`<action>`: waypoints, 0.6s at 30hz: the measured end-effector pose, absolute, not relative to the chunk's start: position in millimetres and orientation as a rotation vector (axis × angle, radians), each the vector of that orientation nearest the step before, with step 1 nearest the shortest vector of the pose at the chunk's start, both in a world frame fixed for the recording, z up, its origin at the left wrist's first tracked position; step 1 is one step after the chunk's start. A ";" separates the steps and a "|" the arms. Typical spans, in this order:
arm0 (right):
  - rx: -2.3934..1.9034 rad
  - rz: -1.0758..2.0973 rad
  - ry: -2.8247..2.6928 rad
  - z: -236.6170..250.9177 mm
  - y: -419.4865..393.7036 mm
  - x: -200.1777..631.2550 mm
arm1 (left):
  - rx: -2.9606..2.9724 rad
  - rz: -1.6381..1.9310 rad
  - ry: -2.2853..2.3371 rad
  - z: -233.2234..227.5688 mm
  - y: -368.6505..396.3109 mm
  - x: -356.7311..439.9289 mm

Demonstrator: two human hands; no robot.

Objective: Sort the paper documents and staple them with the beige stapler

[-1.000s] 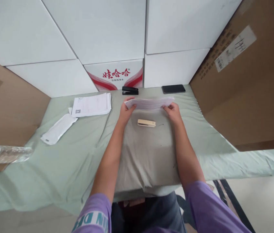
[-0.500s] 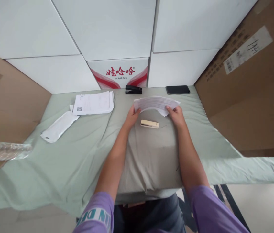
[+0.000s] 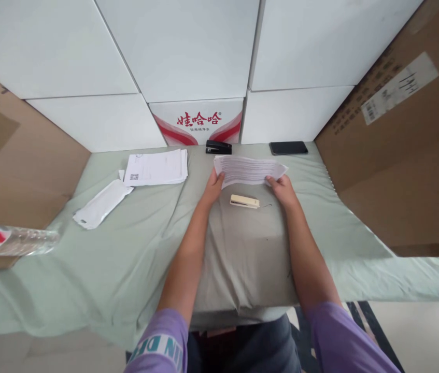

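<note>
Between my two hands is a sheaf of printed paper sheets (image 3: 248, 170), gently bent, with rows of text facing me. My left hand (image 3: 215, 185) pinches its left end, thumb on top. At the right end my right hand (image 3: 282, 188) grips the sheets the same way; the fingers beneath are hidden by the paper. Just in front of the sheets, a cream stapler (image 3: 244, 201) lies on the green cloth (image 3: 157, 248), touched by neither hand. A black stapler (image 3: 218, 147) stands behind the paper, near the white boxes.
A stack of papers (image 3: 157, 167) with a QR code and a white packet (image 3: 102, 204) lie to the left. A phone (image 3: 288, 148) rests at the back right. Cardboard boxes (image 3: 406, 155) flank both sides; a plastic bottle (image 3: 17, 240) lies far left. White boxes (image 3: 199, 46) wall the back.
The view has shifted slightly, so everything appears a little further right and lower. The sheets in my hands are less arched, and their text faces me more. Both hands keep their hold.
</note>
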State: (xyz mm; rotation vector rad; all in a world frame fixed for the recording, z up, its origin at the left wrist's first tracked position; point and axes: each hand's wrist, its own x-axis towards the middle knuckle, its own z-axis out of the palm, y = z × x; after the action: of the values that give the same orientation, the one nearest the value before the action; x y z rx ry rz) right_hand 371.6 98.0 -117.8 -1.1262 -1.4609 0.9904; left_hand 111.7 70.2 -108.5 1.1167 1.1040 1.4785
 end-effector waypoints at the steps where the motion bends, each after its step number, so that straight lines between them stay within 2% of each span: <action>1: -1.123 0.998 -1.473 -118.0 97.8 371.9 | 1.144 1.475 1.092 -109.3 70.7 112.0; 12: -1.178 1.101 -1.491 -91.9 80.1 356.6 | 1.130 1.543 1.139 -95.7 72.1 97.0; 18: -1.321 0.587 -1.476 -46.2 63.2 338.8 | 0.834 1.447 1.043 -86.9 66.0 89.1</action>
State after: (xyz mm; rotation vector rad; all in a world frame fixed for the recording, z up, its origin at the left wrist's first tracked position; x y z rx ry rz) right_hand 338.8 63.2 -46.2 -1.3209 -1.4756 0.5872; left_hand 89.1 66.0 -86.9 0.8340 1.0431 1.4474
